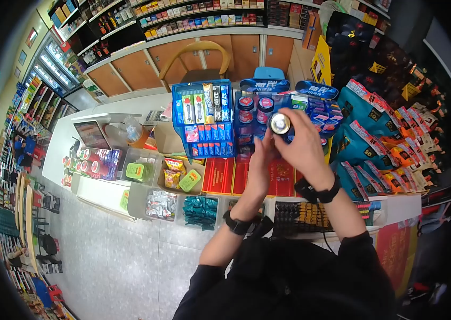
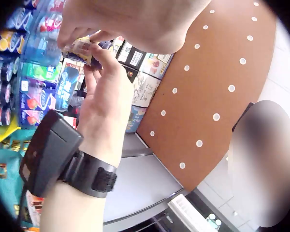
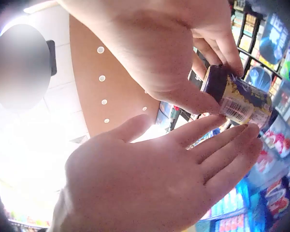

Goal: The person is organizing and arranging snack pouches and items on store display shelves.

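**2-Handed Hold on a Small Jar**

The right hand grips the jar between thumb and fingers, apparently to steady it in the air above the counter. The left hand lies alongside, fingers extended and tips touching the jar, probably as added support. The right wrist view shows the label's barcode; the head view gives only the jar's shiny end. Beneath are red boxes; beside these, silver packets and teal packets occupy 2 bins, presumably to keep kinds apart. A blue rack holds its goods in rows, likely for easy viewing. Beyond stand a wooden chair and rows of small packs. The left wrist view adds a white-dotted brown panel, absent from the head view.
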A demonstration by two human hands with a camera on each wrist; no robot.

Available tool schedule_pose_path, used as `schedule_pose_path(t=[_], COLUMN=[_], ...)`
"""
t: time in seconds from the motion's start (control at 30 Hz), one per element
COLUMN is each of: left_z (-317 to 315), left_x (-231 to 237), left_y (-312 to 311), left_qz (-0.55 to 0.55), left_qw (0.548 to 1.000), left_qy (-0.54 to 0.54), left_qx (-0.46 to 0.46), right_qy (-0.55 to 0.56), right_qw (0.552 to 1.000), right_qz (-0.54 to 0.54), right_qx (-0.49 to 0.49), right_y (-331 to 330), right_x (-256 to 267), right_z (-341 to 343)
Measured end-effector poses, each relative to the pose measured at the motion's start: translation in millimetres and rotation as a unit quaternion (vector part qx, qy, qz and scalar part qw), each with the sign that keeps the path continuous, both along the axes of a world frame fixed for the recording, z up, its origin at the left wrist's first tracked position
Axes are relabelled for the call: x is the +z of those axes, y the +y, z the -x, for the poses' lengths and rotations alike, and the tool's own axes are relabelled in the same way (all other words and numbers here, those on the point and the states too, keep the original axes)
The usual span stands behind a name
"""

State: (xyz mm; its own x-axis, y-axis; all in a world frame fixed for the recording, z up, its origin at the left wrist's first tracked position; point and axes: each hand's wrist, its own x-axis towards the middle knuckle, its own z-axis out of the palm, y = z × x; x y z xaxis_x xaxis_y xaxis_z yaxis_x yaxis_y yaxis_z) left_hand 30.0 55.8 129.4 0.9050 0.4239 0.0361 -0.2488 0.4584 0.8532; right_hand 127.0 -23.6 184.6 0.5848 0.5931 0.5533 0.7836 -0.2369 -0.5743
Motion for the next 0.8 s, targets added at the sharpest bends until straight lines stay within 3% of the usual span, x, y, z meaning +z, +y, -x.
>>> schedule_pose_path(t=[0.07, 0.27, 0.33, 0.43, 0.5, 0.67, 0.8], left_z=[-19.8, -56.9, -61.1, -67.9, -86.6, -97.7, -85.3], left_x=[8.8, 17.5, 19.0, 21.5, -16.1, -38.5, -29.1], left_y=[5.6, 14.9, 12.8, 16.8, 30.3, 40.9, 38.3], left_qz=[0.064, 0.079, 0.073, 0.110, 0.147, 0.195, 0.195], left_qw=[0.998, 0.996, 0.997, 0.993, 0.988, 0.981, 0.981], left_qy=[-0.012, 0.002, 0.026, 0.030, 0.026, 0.009, 0.000], left_qx=[-0.025, -0.048, -0.025, -0.038, -0.031, -0.014, -0.022], right_qy=[-0.017, 0.004, -0.089, -0.084, -0.080, -0.131, -0.130], right_qw=[1.000, 0.998, 0.992, 0.987, 0.983, 0.977, 0.979], right_qz=[0.003, 0.046, 0.069, 0.113, 0.146, 0.142, 0.129], right_qx=[-0.020, -0.038, -0.064, -0.081, -0.081, -0.092, -0.089], right_y=[3.4, 13.3, 18.5, 22.7, 23.0, 28.9, 19.5], right_x=[2.4, -6.9, -26.3, -36.0, -40.3, -60.0, -61.0], right_z=[-22.3, -63.2, -72.9, -76.7, -79.0, -84.4, -76.2])
